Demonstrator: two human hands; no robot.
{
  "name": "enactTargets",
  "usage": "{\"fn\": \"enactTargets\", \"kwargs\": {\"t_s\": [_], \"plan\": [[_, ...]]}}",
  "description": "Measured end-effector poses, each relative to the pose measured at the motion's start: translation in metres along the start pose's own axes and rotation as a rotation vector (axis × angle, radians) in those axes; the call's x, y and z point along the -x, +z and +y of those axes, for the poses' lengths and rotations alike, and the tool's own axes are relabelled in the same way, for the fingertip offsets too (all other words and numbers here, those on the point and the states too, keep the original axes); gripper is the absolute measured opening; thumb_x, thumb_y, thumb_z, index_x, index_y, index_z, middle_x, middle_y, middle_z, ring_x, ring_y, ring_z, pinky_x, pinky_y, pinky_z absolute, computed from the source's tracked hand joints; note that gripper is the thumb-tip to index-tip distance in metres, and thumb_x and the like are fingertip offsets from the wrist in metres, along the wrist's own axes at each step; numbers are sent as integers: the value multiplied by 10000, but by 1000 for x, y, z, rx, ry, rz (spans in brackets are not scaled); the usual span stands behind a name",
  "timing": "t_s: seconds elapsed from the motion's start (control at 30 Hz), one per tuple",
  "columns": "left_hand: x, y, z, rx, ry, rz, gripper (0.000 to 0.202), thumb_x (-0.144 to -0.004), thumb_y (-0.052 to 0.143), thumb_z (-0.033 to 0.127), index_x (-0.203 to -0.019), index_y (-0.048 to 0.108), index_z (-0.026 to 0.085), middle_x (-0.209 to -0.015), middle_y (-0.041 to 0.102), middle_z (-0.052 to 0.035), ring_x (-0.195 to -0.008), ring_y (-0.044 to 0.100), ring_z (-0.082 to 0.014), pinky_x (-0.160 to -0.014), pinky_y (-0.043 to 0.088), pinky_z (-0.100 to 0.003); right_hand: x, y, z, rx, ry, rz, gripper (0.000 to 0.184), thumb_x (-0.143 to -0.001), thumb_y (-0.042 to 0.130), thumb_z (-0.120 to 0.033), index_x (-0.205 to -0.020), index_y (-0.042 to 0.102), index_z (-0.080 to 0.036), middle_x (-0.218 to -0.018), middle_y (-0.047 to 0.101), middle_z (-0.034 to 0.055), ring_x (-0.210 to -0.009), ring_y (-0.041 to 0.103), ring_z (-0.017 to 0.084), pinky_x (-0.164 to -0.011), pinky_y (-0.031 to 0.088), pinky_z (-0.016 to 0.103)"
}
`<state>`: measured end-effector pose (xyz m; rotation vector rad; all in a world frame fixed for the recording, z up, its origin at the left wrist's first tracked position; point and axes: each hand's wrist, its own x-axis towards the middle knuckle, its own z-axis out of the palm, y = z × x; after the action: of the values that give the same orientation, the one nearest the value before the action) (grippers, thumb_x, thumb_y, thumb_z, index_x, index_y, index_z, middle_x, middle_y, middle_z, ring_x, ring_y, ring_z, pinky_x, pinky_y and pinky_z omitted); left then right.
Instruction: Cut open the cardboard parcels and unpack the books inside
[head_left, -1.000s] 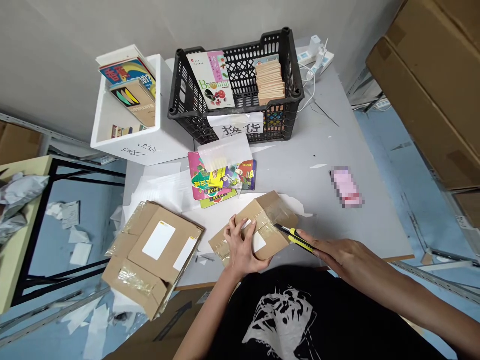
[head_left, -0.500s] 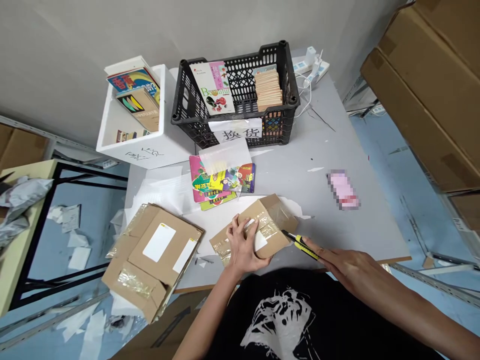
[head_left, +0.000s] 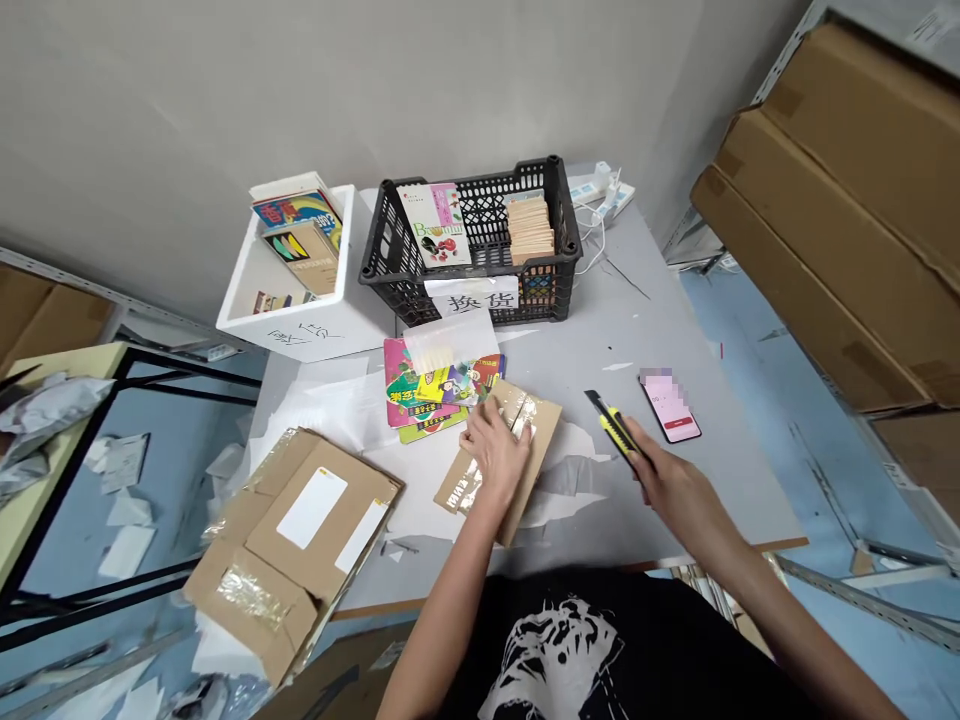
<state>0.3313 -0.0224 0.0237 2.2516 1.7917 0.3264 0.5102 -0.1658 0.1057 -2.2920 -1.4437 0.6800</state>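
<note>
Taped brown cardboard box (head_left: 538,447)

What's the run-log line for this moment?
left hand: on brown taped cardboard package | right hand: gripping slim yellow-and-black utility knife | knife: apart from package

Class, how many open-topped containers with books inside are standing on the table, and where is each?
2: a white box at the back left of the table, and a black crate just to its right. None appears hidden on the tabletop.
</note>
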Motion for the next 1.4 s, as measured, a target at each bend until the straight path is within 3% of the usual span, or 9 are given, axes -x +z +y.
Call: {"fn": "enactTargets", "kwargs": {"t_s": [0.13,0.27,0.37,0.47,0.57,0.7,1.07,1.4], "plan": [[1,-24,-32,-72,-3,-236,635,-867,406,498,-1398,360,151,-1297,507,-200,-1144,512,-350,-900,380,-492,-12,32,-25,-85,-15,-75,537,-948,280,-316,-1465,300,-175,-717,656,27,-563,599,170,-538,473,274],[12,-41,-60,-128,-74,-455,713,-876,356,546,-1446,289,121,-1145,625,-191,-1019,608,-332,-815,437,-412,-23,55,-47,-56,-23,-162,557,-940,261,-234,-1494,212,-193,-826,677,48,-615,617,164,-582,483,271],[17,-39,-57,-169,-103,-510,739,-881,322,563,-1450,275,95,-1123,642,-204,-1012,621,-343,-821,434,-410,-34,63,-61,87,-24,-176,562,-942,260,-190,-1500,188,-171,-939,681,94,-713,646,185,-653,489,284],[23,-28,-40,-126,-141,-560,764,-886,295,574,-1458,230,71,-1197,606,-236,-1030,621,-353,-831,430,-406,-44,69,-70,225,-34,-184,565,-930,251,-126,-1493,208,-143,-1022,670,137,-824,662,222,-731,490,309],[31,-17,-22,-27,-173,-590,764,-900,279,563,-1449,191,40,-1250,568,-259,-1072,608,-352,-840,429,-394,-50,76,-74,335,-50,-209,588,-915,275,-85,-1495,198,-142,-1044,660,154,-857,669,234,-733,495,305],[40,-7,-7,71,-203,-596,670,-918,276,522,-1364,281,21,-1197,598,-257,-1045,621,-348,-803,443,-398,-51,87,-75,458,-53,-211,647,-901,339,-70,-1507,129,-158,-1010,644,140,-781,672,211,-668,503,278],[43,0,-16,108,-190,-593,555,-937,254,495,-1297,315,75,-1136,625,-223,-997,640,-333,-757,448,-383,-30,99,-86,619,-58,-190,602,-919,301,-54,-1499,188,-172,-988,628,135,-687,680,162,-577,511,232],[44,-1,-17,112,-157,-593,531,-943,240,473,-1307,306,93,-1154,616,-212,-1021,633,-324,-779,456,-386,-20,101,-91,699,-22,-192,634,-918,338,-61,-1508,144,-188,-945,640,118,-671,684,150,-577,521,218]]}}
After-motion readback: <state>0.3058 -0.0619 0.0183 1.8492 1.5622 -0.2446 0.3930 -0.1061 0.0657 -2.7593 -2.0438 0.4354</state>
